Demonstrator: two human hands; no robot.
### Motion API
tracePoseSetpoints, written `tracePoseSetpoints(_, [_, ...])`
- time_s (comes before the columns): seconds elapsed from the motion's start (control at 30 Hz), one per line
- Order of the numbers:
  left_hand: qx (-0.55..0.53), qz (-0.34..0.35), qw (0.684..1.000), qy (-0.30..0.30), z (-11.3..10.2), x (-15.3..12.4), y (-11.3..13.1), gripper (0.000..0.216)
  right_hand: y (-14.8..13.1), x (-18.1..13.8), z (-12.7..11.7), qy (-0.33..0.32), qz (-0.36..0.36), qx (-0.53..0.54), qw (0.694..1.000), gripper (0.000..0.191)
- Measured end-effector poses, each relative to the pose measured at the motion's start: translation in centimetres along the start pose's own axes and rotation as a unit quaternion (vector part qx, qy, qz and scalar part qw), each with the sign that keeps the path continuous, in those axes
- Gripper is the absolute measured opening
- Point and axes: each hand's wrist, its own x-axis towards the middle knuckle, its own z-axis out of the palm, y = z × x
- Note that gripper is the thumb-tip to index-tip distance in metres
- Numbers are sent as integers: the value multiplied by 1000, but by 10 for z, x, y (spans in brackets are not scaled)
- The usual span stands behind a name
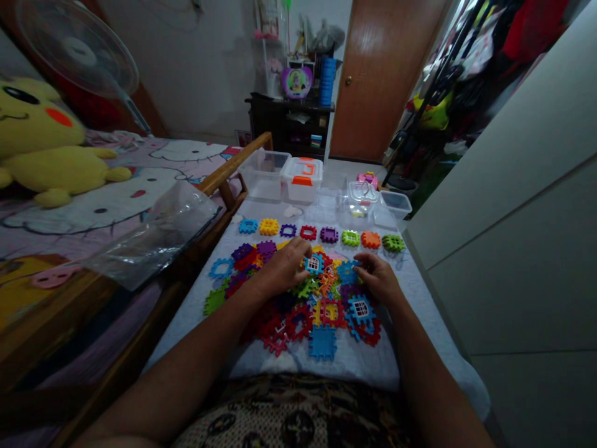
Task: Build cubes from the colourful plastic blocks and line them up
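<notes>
**Dim bedroom, cloth-covered surface: row of eight out, big pile left**

Brown door at the back, yellow plush toy on the bed to the left, pale cabinet to the right. Transparent boxes at the far end of the pale cloth, including one with orange latches.

Done, as far as visible: row of eight notched plastic pieces, well spaced, just short of the boxes. Left to right: blue, yellow, dark purple, red, purple, green, orange, green. Mostly frame-like, some with a grid inside.

Left over: loose pile of mixed colours, between the row and the lap, overlapping and unsorted by the look of it. Far more in there than in the row, so probably early days.

Left hand at the far side of the pile, with thumb and fingers curled beside a blue window piece. Grip on it: can't tell.

Right hand at the pile's right side, with thumb and forefinger slightly parted at the edge of a solid-looking blue piece. Pinch or mere touch: can't tell.
</notes>
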Motion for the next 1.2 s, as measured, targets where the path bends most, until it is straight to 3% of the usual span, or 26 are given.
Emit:
tracePoseSetpoints(0.13, [1,27,999,-24,1,0,-3,30,-5,-1,-3,18,22,77,997,21])
tracePoseSetpoints(0.33, [56,-12,996,-69,2,2,-4,46,-9,-1,-4,58,-51,121,990,12])
tracePoseSetpoints(0.47, [1,-37,999,-25,-3,5,1,52,-9,-2,0,68,-92,104,988,9])
tracePoseSetpoints(0.67, [-206,-76,975,39,7,17,24,46,-15,-6,5,53,-120,67,989,11])
tracePoseSetpoints(0.93, [-174,-53,982,48,39,31,42,44,-17,-7,10,21,-126,125,984,14])
tracePoseSetpoints(1.2, [-188,-85,978,27,39,30,44,41,-16,-8,10,2,-85,181,980,18])
